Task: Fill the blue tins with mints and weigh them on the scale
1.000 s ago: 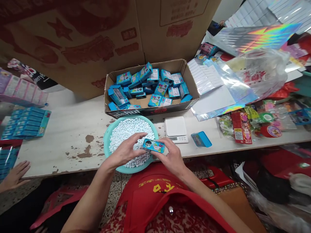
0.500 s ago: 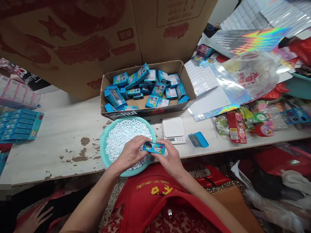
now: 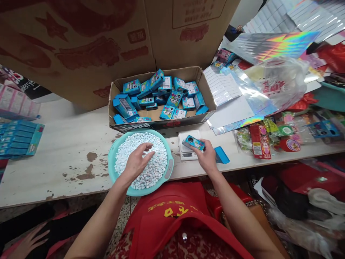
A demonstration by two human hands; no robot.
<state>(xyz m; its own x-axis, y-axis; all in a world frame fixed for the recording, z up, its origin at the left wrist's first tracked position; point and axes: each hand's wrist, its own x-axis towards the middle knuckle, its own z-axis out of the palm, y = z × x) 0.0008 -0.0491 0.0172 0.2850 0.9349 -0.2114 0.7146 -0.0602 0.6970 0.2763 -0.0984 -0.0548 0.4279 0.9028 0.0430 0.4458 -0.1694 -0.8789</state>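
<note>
Right hand (image 3: 207, 156): thumb and fingers closed round one end of a small blue carton (image 3: 196, 143), a slim printed block with a dark round opening in its face. Carton lies over the pan of a white plastic scale (image 3: 185, 155), tilted; contact with the pan cannot be made out.

Left hand (image 3: 136, 162): thumb and fingers parted, fingers curved, nothing seen in the grip; over pale, rounded, pebble-like pellets (image 3: 149, 178). Touch unclear. Pellets heaped in a round mint-green basin (image 3: 111, 158), smooth-rimmed.

Just right of the scale, partly behind the right hand, a blue open-ended box (image 3: 222, 155) on the bench (image 3: 61, 144), whose white surface is flaked into brown patches. Behind the basin, a shallow corrugated cardboard box (image 3: 167, 125) of jumbled glossy blue packs (image 3: 175, 98).
</note>
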